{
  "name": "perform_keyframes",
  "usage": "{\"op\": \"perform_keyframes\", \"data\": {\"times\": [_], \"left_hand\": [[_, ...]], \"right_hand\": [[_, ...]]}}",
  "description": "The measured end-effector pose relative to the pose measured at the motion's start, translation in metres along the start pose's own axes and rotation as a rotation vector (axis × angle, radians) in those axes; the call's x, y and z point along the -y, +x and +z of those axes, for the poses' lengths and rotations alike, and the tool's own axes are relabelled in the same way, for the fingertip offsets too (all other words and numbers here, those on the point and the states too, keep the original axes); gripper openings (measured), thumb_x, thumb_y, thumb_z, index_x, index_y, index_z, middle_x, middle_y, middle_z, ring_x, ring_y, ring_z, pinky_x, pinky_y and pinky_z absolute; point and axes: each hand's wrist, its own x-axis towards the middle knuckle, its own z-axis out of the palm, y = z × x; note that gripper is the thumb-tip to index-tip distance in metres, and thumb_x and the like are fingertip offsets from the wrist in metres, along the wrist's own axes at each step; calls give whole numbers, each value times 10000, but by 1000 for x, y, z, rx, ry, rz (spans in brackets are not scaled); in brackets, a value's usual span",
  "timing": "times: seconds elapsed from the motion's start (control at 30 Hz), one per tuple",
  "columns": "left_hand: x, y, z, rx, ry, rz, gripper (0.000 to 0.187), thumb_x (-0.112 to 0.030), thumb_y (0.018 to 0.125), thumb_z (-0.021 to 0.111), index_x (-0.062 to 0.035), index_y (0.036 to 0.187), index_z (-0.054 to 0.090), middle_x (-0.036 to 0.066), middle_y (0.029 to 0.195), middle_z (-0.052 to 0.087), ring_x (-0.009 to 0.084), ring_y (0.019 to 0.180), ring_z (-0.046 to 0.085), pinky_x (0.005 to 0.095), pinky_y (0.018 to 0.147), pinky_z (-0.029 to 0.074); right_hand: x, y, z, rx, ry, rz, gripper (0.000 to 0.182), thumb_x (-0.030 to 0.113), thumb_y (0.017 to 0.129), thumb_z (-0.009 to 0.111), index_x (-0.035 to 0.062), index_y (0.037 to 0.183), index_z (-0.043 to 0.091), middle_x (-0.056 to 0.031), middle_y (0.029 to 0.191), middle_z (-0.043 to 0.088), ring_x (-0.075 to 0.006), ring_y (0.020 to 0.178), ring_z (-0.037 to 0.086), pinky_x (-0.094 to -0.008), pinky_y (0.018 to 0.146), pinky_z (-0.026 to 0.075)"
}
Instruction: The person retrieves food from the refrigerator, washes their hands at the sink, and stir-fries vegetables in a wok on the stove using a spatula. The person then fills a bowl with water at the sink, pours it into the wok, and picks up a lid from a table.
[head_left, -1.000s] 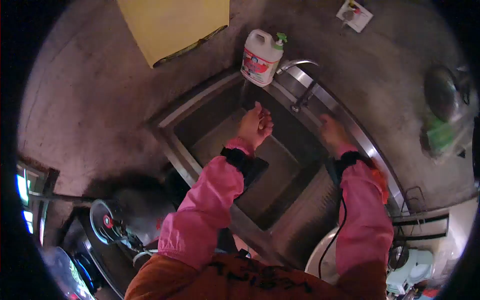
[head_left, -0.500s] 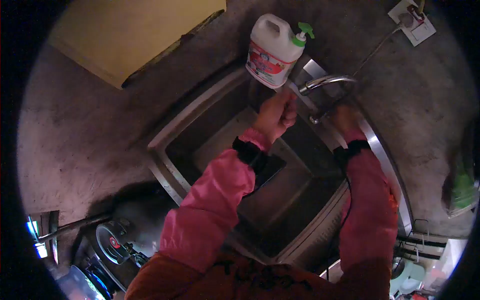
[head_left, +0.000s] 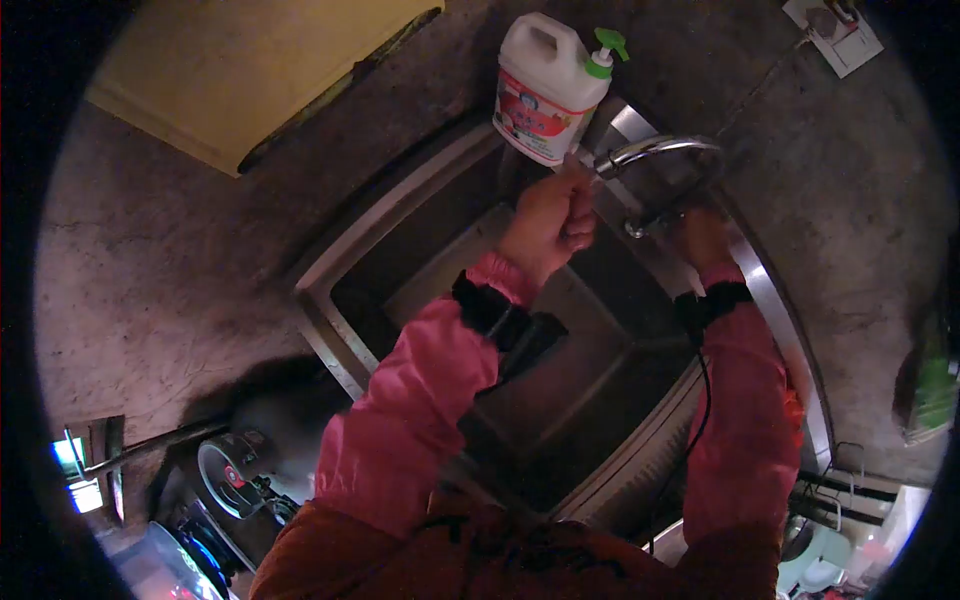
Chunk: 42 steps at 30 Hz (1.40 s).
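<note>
My left hand (head_left: pixel 550 222) is closed in a fist just below the outlet of the curved chrome tap (head_left: pixel 665 146), over the far side of the steel sink (head_left: pixel 345 345). Whatever its fingers hold, if anything, is hidden. My right hand (head_left: pixel 702 240) is at the tap's base on the sink's right rim, beside a short chrome part (head_left: pixel 635 229); its fingers are dim and blurred. Behind my left hand stands a white jug-shaped bottle (head_left: pixel 545 95) with a red label and a green pump (head_left: pixel 609 45). Both wrists wear black bands over pink sleeves.
A dark gas cylinder (head_left: pixel 270 465) stands left of the sink. A yellowish board (head_left: pixel 250 80) lies at the upper left. A wall socket (head_left: pixel 832 35) with a plug is at the upper right. A green item (head_left: pixel 932 385) sits at the far right.
My left hand has come nearer the tap's outlet, its fist still closed. My right hand stays by the tap's base. The view has shifted slightly.
</note>
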Motion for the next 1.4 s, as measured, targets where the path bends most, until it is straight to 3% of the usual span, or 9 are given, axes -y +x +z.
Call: {"op": "perform_keyframes", "data": {"times": [0.1,0.2,0.33,0.4,0.73,0.8,1.13,1.2,1.4], "left_hand": [[8,-1,14,-354,80,66,190,-235,945,456,-79,844,496,14,652,490,98,476,347,236,405,288],[7,4,21,-382,68,68,210,-246,949,447,-89,823,503,15,651,489,105,458,326,245,404,277],[6,11,11,-299,95,82,221,-257,943,455,-83,816,501,30,658,494,110,463,339,247,406,284],[1,10,6,-61,-2,1,225,-263,935,476,-72,816,486,44,670,489,107,488,357,245,406,281],[-2,9,23,-349,80,85,303,-345,930,512,-125,734,440,-14,589,406,99,455,323,243,401,235],[-3,7,17,-161,22,38,283,-326,922,535,-99,771,459,19,629,446,106,480,353,246,399,259],[6,11,15,-267,70,76,245,-320,924,531,-93,840,489,3,605,432,109,468,365,230,405,269],[5,10,7,-48,49,2,249,-317,921,530,-84,841,488,37,642,493,132,490,412,244,412,319],[6,6,13,-192,42,65,343,-373,928,484,-41,851,519,91,735,592,200,556,533,291,433,399]], "right_hand": [[0,-6,-2,-84,84,-40,474,456,706,701,89,1005,675,-207,961,655,-383,902,628,-489,803,494],[-5,1,3,-27,37,-59,481,440,721,692,86,1045,658,-204,978,651,-391,912,619,-481,806,495],[-3,1,3,-43,77,-108,471,436,728,685,88,1043,661,-203,991,649,-394,916,617,-480,812,492],[2,-2,-2,-44,103,-87,279,240,816,603,69,1031,656,-208,988,645,-380,942,609,-449,812,486],[-4,5,6,-30,103,-59,499,445,712,699,86,1053,649,-201,982,653,-393,904,622,-486,813,492],[-5,6,7,-62,83,-107,460,417,727,689,80,1037,653,-203,971,656,-390,892,625,-482,805,497],[-5,8,3,-67,165,-144,343,327,779,637,83,1018,669,-178,955,661,-377,909,622,-464,812,493],[-2,6,-4,59,134,-106,310,213,828,579,27,1070,633,-219,1036,632,-374,981,599,-429,850,468],[-27,12,28,-56,358,-129,320,180,810,586,21,1084,627,-200,1061,634,-338,990,609,-397,839,472]]}}
